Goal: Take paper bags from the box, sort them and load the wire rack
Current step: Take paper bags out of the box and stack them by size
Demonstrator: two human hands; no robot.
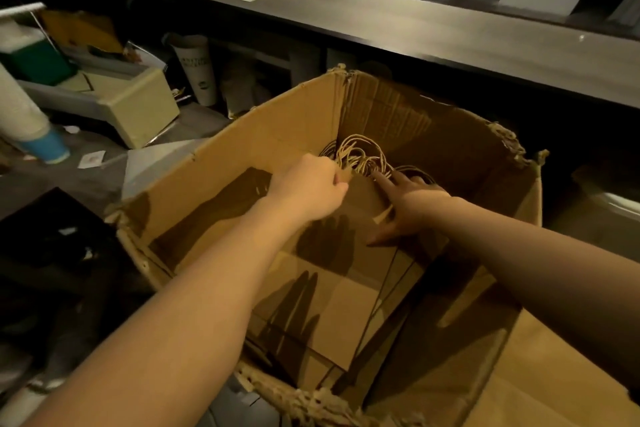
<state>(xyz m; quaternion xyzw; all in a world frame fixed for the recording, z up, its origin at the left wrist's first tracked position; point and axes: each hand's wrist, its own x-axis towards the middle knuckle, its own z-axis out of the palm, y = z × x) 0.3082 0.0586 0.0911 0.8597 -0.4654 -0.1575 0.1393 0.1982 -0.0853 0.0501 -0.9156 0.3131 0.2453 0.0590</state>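
Note:
A large open cardboard box [242,149] with torn edges fills the middle of the head view. Flat brown paper bags [346,305] lie stacked inside it, their twisted paper handles [360,156] bunched at the far end. My left hand [308,187] is down in the box and pinches the top edge of a bag near the handles. My right hand [405,204] lies on the stack beside it, fingers spread, with the index finger reaching the handles. The wire rack is not in view.
A long dark counter [415,24] runs behind the box. To the left are a stack of paper cups [24,118], a tall white cup [197,73], a cream box [138,104] and a green-and-white container [31,59]. A brown paper sheet [554,381] lies at the lower right.

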